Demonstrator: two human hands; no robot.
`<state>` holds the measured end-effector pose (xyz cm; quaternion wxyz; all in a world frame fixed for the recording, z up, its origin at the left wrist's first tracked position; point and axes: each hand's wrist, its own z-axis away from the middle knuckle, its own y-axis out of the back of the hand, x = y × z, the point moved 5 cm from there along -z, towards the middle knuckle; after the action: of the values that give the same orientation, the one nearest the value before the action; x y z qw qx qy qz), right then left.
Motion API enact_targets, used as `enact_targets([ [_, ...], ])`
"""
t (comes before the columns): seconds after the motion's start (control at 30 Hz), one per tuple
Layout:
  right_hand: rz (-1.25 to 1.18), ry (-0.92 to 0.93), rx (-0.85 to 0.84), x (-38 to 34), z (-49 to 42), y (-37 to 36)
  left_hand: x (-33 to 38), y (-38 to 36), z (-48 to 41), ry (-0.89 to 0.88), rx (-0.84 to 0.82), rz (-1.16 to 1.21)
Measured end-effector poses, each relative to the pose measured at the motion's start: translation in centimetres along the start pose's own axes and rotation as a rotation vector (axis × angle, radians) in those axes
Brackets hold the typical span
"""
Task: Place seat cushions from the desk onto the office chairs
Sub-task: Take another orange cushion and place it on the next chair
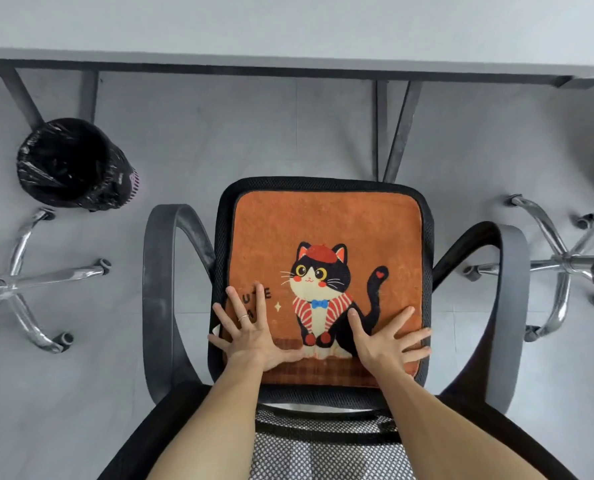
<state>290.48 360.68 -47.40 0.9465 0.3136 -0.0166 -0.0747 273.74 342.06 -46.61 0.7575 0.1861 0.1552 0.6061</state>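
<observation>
Head view: left hand (254,336), right hand (389,341) flat, fingers spread, on cushion (326,230); bin (74,164) beside chair (160,289).

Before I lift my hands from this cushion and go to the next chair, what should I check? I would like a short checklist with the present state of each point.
1. The orange cushion lies on the chair seat, with black rim showing around it: ok.
2. The cushion is flat, no corner folded: cannot tell, the left hand covers the near left corner.
3. The left hand and the right hand lie flat and grip nothing: ok.
4. More cushions wait on the desk: cannot tell, only part of it is in view.
5. The neighbouring chairs lack cushions: cannot tell, only the left chrome base and the right chrome base show.
</observation>
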Motion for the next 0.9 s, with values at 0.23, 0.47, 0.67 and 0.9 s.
enact_targets([
  [0.23, 0.067, -0.014, 0.018, -0.3, -0.5, -0.6, 0.1, -0.5, -0.8, 0.042, -0.033, -0.026],
  [0.47, 0.358, -0.105, -0.142, -1.4, 0.1, 2.6, 0.6, 1.2, 0.3, 0.089, -0.115, -0.207],
  [0.67, 0.735, 0.121, -0.422, -4.1, -8.7, 4.8, 5.7, 10.3, 1.4, -0.099, 0.059, -0.483],
  [0.9, 0.376, 0.584, 0.013, -18.5, -0.6, 15.4, 10.8, 20.0, -0.4, -0.387, 0.267, -0.219],
])
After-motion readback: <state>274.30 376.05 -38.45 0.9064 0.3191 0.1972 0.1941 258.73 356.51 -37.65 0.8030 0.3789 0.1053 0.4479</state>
